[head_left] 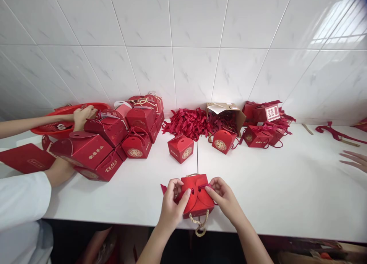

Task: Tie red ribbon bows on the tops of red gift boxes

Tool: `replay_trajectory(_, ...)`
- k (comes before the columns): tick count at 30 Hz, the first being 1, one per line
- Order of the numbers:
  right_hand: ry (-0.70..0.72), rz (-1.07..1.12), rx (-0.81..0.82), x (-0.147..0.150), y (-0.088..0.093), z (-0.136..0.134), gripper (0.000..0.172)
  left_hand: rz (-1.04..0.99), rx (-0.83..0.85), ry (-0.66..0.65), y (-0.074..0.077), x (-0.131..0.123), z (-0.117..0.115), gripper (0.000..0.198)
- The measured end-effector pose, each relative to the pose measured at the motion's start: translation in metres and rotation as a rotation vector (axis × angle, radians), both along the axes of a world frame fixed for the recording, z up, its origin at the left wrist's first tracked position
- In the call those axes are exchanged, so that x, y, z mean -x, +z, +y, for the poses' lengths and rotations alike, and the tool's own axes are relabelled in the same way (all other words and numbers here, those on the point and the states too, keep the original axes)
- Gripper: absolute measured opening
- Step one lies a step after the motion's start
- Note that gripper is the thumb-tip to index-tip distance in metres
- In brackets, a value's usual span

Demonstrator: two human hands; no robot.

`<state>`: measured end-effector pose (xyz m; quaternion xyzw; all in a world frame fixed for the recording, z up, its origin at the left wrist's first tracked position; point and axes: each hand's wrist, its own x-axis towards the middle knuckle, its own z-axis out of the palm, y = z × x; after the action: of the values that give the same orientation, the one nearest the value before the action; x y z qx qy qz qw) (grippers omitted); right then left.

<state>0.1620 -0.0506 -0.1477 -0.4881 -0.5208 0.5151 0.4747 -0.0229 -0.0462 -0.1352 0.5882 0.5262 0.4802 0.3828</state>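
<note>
A red gift box (195, 206) stands at the table's front edge, its rounded top flaps folded together around two holes. My left hand (173, 202) grips its left side, the thumb lying on the flap beside one hole. Between the thumb and fingers of my right hand (225, 199) is a dark red ribbon (203, 186) that runs to the other hole. A ribbon end (163, 188) pokes out behind my left fingers. The beige cord handle (200, 222) droops over the box's front.
Several gift boxes (99, 132) are stacked at left, near a person's arms (63, 168) and a red basin (46, 130). Behind my box are another box (181, 148), a ribbon pile (187, 122) and a cardboard carton (239, 118). Another hand (355, 160) enters at right.
</note>
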Motion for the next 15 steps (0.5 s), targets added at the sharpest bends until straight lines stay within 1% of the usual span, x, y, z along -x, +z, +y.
replay_trajectory(2,0.017,-0.091,-0.044,-0.007,0.006,-0.001,0.025,0.056,0.025,-0.074,0.006,0.012,0.003,0.018)
replay_trajectory(4,0.036,-0.215,-0.130,-0.016,0.017,-0.003,0.021,0.142,0.033,-0.139,0.014,0.024,0.007,0.021)
replay_trajectory(7,0.142,-0.351,-0.276,-0.028,0.032,-0.005,0.014,0.272,-0.007,-0.189,0.030,0.037,0.012,0.020)
replay_trajectory(9,0.183,-0.404,-0.360,-0.034,0.039,-0.004,0.012,0.334,-0.048,-0.222,0.040,0.040,0.012,0.016)
replay_trajectory(12,0.184,-0.444,-0.400,-0.036,0.043,-0.002,0.014,0.418,-0.110,-0.265,0.051,0.041,0.012,0.012)
replay_trajectory(15,0.171,-0.494,-0.392,-0.035,0.045,0.000,0.017,0.453,-0.134,-0.266,0.053,0.041,0.014,0.012)
